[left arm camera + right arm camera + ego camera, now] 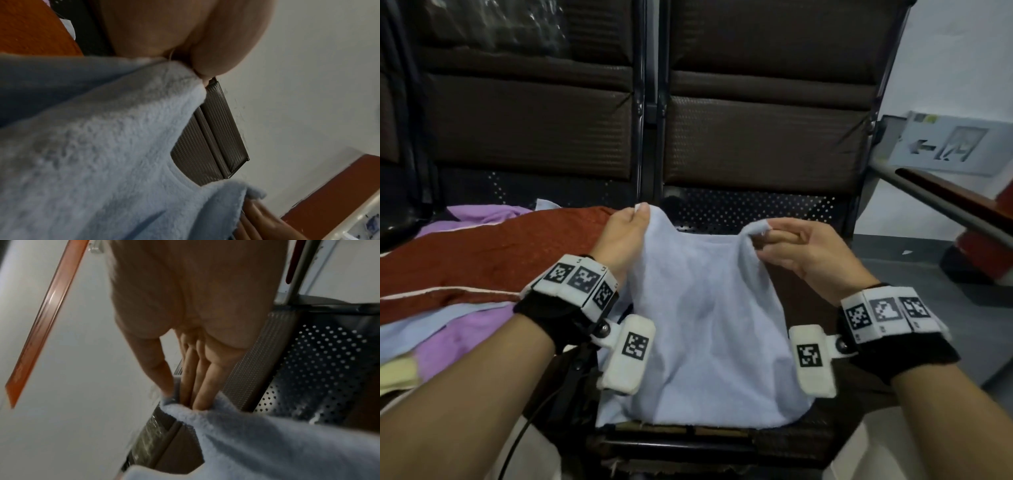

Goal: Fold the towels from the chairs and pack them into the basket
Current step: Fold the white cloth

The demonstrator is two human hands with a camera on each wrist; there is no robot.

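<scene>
Head view: the towel [709,325] is held up over the seat [753,212] of the right chair, its lower edge resting near the seat's front; what lies beneath it is hidden. It is pale blue, fluffy and creased, sagging between its two upper corners. One corner is pinched by the left hand [625,236], the other by the right hand [801,248]. Its top edge runs left to right. A pile [482,260] of red, purple and blue cloths is partly cut off at left.
</scene>
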